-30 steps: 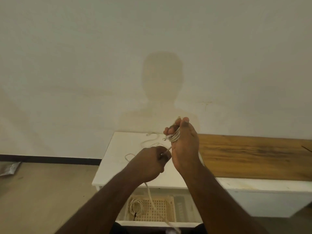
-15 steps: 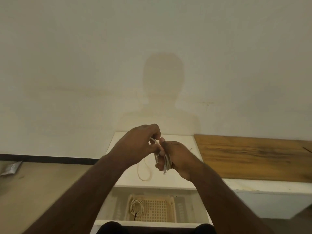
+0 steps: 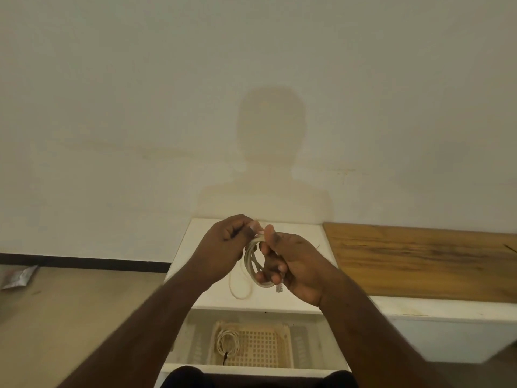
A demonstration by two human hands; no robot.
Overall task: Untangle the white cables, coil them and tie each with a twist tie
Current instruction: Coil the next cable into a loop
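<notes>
My left hand pinches the top of the white cable coil above the white table; my right hand curls its fingers round the coil. Below, the basket holds another coiled cable.

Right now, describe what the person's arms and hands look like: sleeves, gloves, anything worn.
Both forearms are bare all the way to the bottom edge of the frame: no sleeves show. The left hand and right hand wear no gloves. No watch, bracelet or ring can be made out on either wrist or on the fingers that show. The near parts of both arms are blurred.
</notes>
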